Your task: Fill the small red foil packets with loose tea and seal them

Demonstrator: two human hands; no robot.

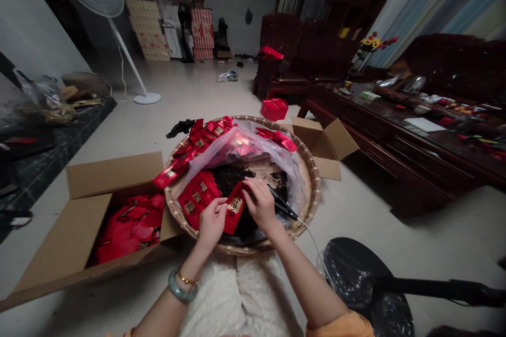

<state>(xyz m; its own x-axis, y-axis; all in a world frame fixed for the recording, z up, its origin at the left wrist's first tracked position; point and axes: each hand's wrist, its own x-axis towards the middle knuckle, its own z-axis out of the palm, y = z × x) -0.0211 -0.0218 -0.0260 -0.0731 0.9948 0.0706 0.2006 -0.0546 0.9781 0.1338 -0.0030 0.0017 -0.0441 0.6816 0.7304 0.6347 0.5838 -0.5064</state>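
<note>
A round woven basket [312,179] sits on the floor in front of me. It holds a clear plastic bag [253,150], a dark pile of loose tea leaves [229,176] and several small red packets [197,195]. My left hand [211,221] and my right hand [261,202] both grip one red packet [234,210] with a gold label over the basket's near edge. A black tool with a white cord [282,205] lies just right of my right hand. A green bangle is on my left wrist.
An open cardboard box [79,226] of red packets lies at left, a smaller open box [328,142] behind the basket. A standing fan [118,31], stacked cartons, dark wooden furniture [415,147] at right and a black bag-lined bin [356,279] at lower right surround me.
</note>
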